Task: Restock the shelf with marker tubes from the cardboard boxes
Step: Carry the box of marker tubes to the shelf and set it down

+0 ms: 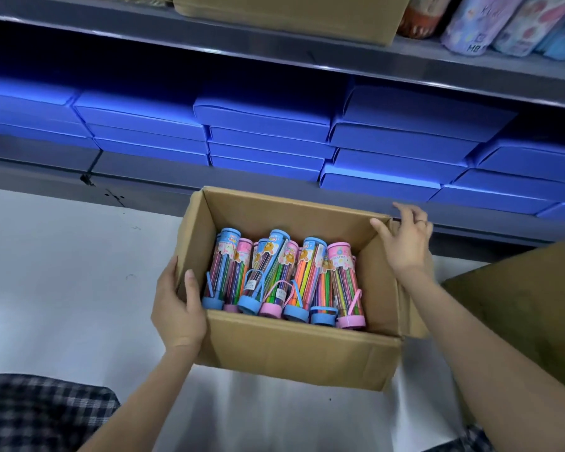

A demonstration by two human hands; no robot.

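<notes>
- Left hand (177, 308): fingers hidden outside the wall, thumb hooked inside, gripping the near-left corner of the open cardboard box (294, 347).
- Right hand (405, 243): fingers loosely spread, thumb on the far-right corner, the rest just past the edge.
- Marker tubes (281, 278): about seven caps visible, blue and pink, leaning in a row inside the box.
- Box sits on the white floor (46, 288) before the lower shelf (144, 171), which holds stacked blue boxes (265, 125).
- Both forearms reach forward, either side of the box.
</notes>
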